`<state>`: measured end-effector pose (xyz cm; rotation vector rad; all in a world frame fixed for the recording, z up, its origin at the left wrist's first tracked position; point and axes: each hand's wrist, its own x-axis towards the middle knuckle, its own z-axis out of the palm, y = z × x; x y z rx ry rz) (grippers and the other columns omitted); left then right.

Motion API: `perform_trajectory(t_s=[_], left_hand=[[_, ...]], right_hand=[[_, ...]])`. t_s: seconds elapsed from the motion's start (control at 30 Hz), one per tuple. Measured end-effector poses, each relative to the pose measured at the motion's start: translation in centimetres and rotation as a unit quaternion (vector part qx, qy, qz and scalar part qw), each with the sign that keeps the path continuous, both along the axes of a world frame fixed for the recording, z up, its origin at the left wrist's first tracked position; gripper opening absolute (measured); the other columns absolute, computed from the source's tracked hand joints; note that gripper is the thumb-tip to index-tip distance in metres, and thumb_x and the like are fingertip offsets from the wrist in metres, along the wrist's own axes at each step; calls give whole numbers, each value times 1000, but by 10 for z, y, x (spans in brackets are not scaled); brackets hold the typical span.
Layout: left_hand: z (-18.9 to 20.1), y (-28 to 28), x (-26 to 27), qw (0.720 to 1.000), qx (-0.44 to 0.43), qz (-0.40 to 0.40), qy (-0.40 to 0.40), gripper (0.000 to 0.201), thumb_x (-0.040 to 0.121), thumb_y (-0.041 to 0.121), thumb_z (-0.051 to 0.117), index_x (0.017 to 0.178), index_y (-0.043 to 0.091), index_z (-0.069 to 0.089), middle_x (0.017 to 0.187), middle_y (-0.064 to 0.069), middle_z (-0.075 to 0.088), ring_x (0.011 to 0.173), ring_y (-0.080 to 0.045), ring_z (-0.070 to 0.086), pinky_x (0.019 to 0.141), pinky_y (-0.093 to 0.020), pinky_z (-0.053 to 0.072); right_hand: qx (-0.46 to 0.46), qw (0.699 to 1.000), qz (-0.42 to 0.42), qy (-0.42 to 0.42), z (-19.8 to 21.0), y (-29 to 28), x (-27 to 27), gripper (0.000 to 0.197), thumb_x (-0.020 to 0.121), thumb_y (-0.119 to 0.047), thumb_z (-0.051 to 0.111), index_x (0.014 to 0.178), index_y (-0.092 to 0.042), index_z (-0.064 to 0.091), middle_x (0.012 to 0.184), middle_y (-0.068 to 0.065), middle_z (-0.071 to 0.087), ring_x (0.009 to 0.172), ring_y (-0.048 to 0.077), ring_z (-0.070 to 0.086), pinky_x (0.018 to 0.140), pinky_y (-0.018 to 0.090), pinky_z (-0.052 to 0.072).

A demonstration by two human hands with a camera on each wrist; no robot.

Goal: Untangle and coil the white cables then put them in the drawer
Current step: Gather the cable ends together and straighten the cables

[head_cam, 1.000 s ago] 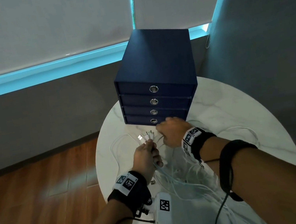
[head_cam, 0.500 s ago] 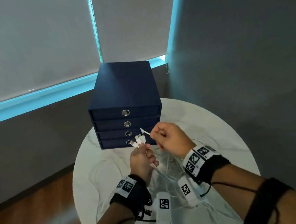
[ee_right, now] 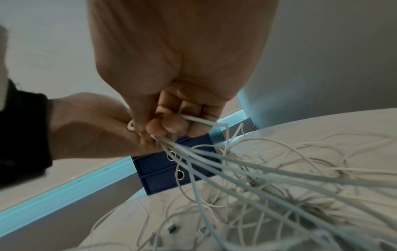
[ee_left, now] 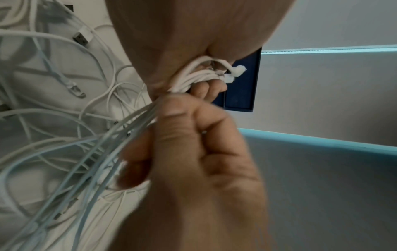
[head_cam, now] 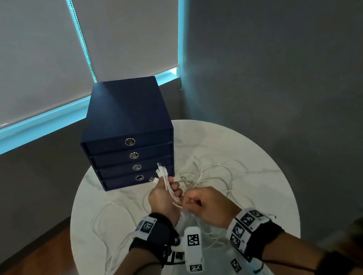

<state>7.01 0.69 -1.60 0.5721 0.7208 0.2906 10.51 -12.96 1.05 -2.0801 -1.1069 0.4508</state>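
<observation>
My left hand (head_cam: pixel 165 192) grips a bundle of white cables (head_cam: pixel 168 186) near their plug ends (head_cam: pixel 161 172), which stick up in front of the lowest drawer. My right hand (head_cam: pixel 203 201) is just right of it, fingers curled round the same strands below the left fist. In the left wrist view the left hand (ee_left: pixel 199 79) clamps the cables (ee_left: pixel 193 76), with the right hand (ee_left: pixel 193 135) close beneath. The right hand (ee_right: pixel 171 122) holds strands (ee_right: pixel 214 163) that fan down to the tangle on the table. The navy drawer unit (head_cam: pixel 127 131) has all its drawers closed.
Loose loops of white cable (head_cam: pixel 214 172) sprawl over the round white marble table (head_cam: pixel 263 172). A grey wall stands close on the right, and blinds hang behind the drawer unit. Wooden floor lies at the lower left.
My right hand has come down from beside the plug ends to the strands just below my left fist. The camera view has shifted, so the drawer unit sits more central.
</observation>
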Motion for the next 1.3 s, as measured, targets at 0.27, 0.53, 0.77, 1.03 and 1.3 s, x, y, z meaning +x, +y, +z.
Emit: perform_trajectory(t_s=[0.27,0.53,0.77,1.03,1.3], left_hand=[[1,-4,1,998,29,-49,-7,34,105,33,37,80,15,50,55,3,36,41,-12,29,42,-24,30],[5,-3,0,997,78,-7,2,37,104,42,41,82,14,51,54,6,31,42,-10,26,44,-26,29],[10,10,-12,979,196,54,-2,43,98,47,54,68,23,35,60,2,23,48,-12,19,44,-24,17],[16,8,-16,965,258,-30,-28,42,99,44,52,69,20,36,60,1,25,47,-11,20,49,-28,13],[23,2,-8,945,317,-60,-60,29,99,24,59,76,17,43,60,-2,29,44,-11,24,42,-21,22]], right_hand=[[9,997,-47,61,-12,-11,-1,10,88,-12,64,79,-16,66,57,-17,55,54,-1,48,58,15,39],[-45,997,-48,39,-13,-15,11,16,85,-27,72,72,-24,62,59,-12,54,53,-1,47,56,13,38],[-123,953,-273,-55,-43,-49,45,9,86,-19,66,83,-23,73,100,-4,48,98,14,38,91,25,39],[173,856,-310,376,4,-20,52,25,89,12,41,86,9,66,77,24,60,56,28,60,53,30,54],[175,881,-185,399,24,4,25,16,94,6,51,95,6,67,78,18,66,60,22,63,56,29,56]])
